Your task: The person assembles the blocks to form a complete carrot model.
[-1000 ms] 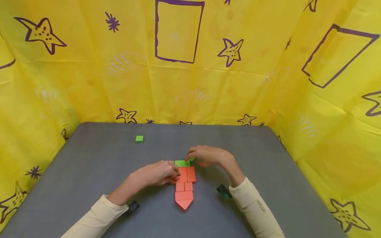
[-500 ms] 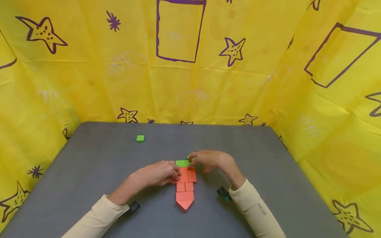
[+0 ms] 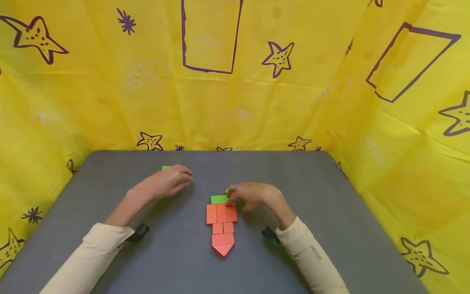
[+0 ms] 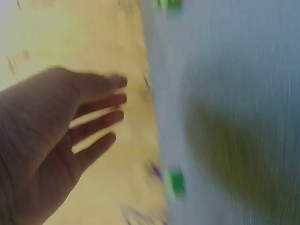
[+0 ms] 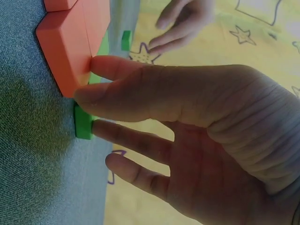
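A flat figure of red blocks (image 3: 221, 213) lies mid-table, tapering to a red triangular block (image 3: 223, 250) at its near end. A green rectangular block (image 3: 218, 199) adjoins its far end. Just beyond, another green block (image 5: 84, 123) is mostly hidden by my right hand (image 3: 257, 194) in the head view. In the right wrist view that hand's fairly straight thumb and fingers touch the red and green blocks at the corner. My left hand (image 3: 164, 182) hovers over the table at the left, fingers extended and holding nothing. Behind it, a loose green block (image 3: 166, 168) is partly covered.
The grey table (image 3: 293, 175) is bordered by yellow cloth walls (image 3: 209, 110) with purple drawings. Dark straps (image 3: 138, 232) show at both wrists, below the cream sleeves.
My left hand has left the red blocks and moved far and left, toward the loose green block. My right hand stays at the figure's far end, its fingers slightly shifted. The view has turned slightly.
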A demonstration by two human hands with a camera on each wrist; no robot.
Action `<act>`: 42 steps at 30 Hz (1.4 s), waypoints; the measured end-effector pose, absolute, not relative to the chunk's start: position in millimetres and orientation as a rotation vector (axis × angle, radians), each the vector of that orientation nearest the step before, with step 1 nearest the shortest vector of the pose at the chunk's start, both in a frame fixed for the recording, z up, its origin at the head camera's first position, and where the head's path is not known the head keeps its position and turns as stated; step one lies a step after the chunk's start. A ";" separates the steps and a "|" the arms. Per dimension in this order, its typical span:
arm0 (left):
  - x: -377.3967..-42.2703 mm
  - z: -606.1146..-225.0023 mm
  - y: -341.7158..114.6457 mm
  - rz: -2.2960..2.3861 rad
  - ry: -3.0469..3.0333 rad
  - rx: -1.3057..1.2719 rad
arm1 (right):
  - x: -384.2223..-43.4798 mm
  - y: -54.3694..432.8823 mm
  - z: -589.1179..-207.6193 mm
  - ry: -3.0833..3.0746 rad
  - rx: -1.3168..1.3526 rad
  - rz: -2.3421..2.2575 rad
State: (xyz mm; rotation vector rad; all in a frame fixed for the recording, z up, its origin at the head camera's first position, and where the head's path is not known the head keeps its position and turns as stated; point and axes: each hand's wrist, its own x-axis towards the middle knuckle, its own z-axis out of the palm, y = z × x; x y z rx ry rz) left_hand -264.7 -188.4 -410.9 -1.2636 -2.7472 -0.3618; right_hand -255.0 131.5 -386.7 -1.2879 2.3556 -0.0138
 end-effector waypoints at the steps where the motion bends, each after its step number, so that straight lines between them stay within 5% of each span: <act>1: -275.8 -411.2 -200.4 -0.356 -2.776 -1.192 | -255.5 131.3 -386.1 2.362 -1.275 -0.012; 6: -316.0 -429.6 -246.1 -0.393 -2.993 -0.861 | -257.1 131.5 -385.2 2.369 -1.253 -0.003; 12: -321.3 -449.3 -260.2 -0.437 -3.011 -0.753 | -256.4 130.3 -387.5 2.368 -1.272 -0.016; 24: -281.7 -434.7 -171.5 -0.527 -2.758 -1.327 | -256.1 128.6 -386.0 2.369 -1.246 0.007; 42: -270.4 -452.7 -139.9 -0.562 -2.819 -1.304 | -254.9 128.2 -386.8 2.374 -1.231 0.012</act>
